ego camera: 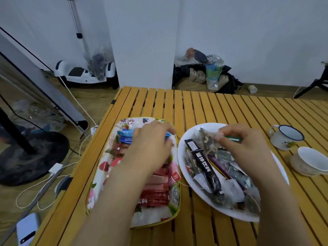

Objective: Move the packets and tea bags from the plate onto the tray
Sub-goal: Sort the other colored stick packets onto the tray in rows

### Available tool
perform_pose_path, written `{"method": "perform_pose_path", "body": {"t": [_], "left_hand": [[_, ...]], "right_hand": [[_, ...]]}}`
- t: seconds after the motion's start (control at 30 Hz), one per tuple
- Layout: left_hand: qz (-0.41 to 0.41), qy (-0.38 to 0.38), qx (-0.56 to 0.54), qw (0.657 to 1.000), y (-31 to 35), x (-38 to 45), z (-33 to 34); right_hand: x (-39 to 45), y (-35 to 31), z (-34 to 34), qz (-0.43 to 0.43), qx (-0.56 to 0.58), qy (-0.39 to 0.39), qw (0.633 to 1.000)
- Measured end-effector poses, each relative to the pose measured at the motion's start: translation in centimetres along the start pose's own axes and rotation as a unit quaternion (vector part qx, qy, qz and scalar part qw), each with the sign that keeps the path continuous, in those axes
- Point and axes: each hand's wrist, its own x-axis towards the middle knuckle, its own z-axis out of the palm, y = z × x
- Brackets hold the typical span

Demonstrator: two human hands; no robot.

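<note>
A floral tray (104, 176) lies on the left of the slatted table, with blue packets (125, 137) at its far end and red packets (156, 192) nearer me. My left hand (150, 148) hovers over the tray and holds a blue packet (167, 135) at its fingertips. To the right is a white plate (182, 157) heaped with dark tea bags, a long black packet (204, 164) and purple ones. My right hand (243, 141) is above the plate's far side, pinching a clear tea bag (208, 141) and a green packet (233, 138).
A white enamel mug (285, 137) and a white cup (312, 160) stand at the table's right. A phone (27, 229) lies at the near left corner. Cables, a black round base (30, 157) and bags sit on the floor beyond the table's left and far edges.
</note>
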Motion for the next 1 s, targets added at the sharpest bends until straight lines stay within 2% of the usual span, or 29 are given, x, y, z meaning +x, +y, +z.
{"method": "perform_pose_path", "body": {"t": [0.1,0.2,0.33,0.43,0.57,0.6,0.8,1.0], "left_hand": [[0.017,-0.016,-0.037,0.999,2.7,-2.2,1.6],[0.032,-0.051,-0.01,0.998,3.9,-4.3,4.4],[0.025,-0.072,0.033,0.997,4.0,-4.1,6.0],[0.022,-0.074,0.042,0.996,4.6,-3.6,6.7],[-0.014,-0.026,0.076,0.997,6.0,-3.5,7.9],[-0.027,-0.015,0.089,0.996,6.3,-3.5,8.2],[-0.076,-0.055,0.133,0.987,7.6,-4.0,9.5],[-0.11,-0.033,0.043,0.992,7.7,-3.8,9.1]], "right_hand": [[-0.5,1.3,-2.2,0.046,-0.037,0.068,0.996],[-0.7,2.6,-3.5,0.1,-0.077,0.105,0.986],[-0.8,3.6,-3.8,0.186,-0.087,0.057,0.977],[-0.9,4.0,-4.0,0.202,-0.132,0.024,0.97],[-1.1,4.3,-2.4,0.19,-0.176,-0.138,0.956],[-0.9,4.5,-1.9,0.191,-0.183,-0.157,0.951],[0.2,5.2,-0.4,0.155,-0.241,-0.169,0.943],[0.3,6.2,0.2,0.164,-0.242,-0.154,0.944]]}}
